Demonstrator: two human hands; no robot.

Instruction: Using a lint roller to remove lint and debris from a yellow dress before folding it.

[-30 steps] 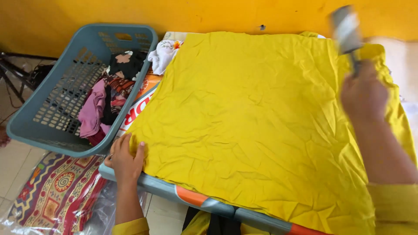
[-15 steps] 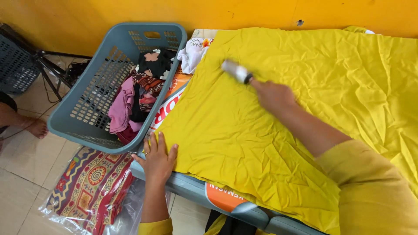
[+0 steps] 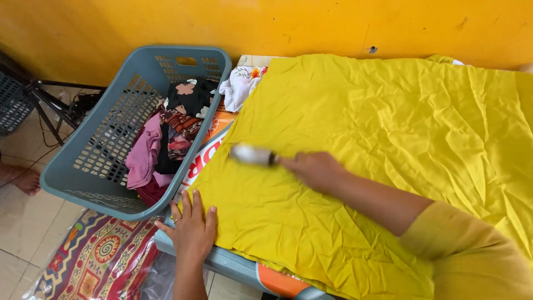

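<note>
Yellow cloth: large wrinkled yellow fabric sheet (image 3: 377, 166), spread flat over the raised surface, near-left corner at the table's edge; laid open so the whole face is reachable.
Roller: small white cylindrical roller on a dark handle (image 3: 252, 154), blurred, lying low on the left part of the fabric sheet, head pointing left toward the basket; looks like a lint roller, exact kind too blurred to tell.
Right hand: (image 3: 313, 169) closed round the roller's handle, fingers wrapped tight; arm in a yellow sleeve (image 3: 472, 255) reaching in from the near right, stretched leftward across the sheet, wrist low and close to the fabric.
Left hand: (image 3: 191, 228) flat, fingers spread and straight, palm pressed on the near-left corner of the sheet; holding nothing, seemingly pinning the corner taut against the roller's pull; ring visible on one finger.
Table edge: grey and orange padded rim (image 3: 244, 269) showing below the sheet, near side.
Basket: grey-blue perforated plastic laundry basket (image 3: 83, 161), left of the sheet, tilted against the table, holding pink, black and patterned clothes (image 3: 161, 144).
White cloth: white flowered fabric (image 3: 239, 86) at the far-left corner, between basket and sheet.
Floor: patterned red cloth in a clear plastic bag (image 3: 94, 261), near left; another person's bare foot (image 3: 22, 179) at the left edge.
Wall: yellow painted wall (image 3: 277, 25) along the far side.
</note>
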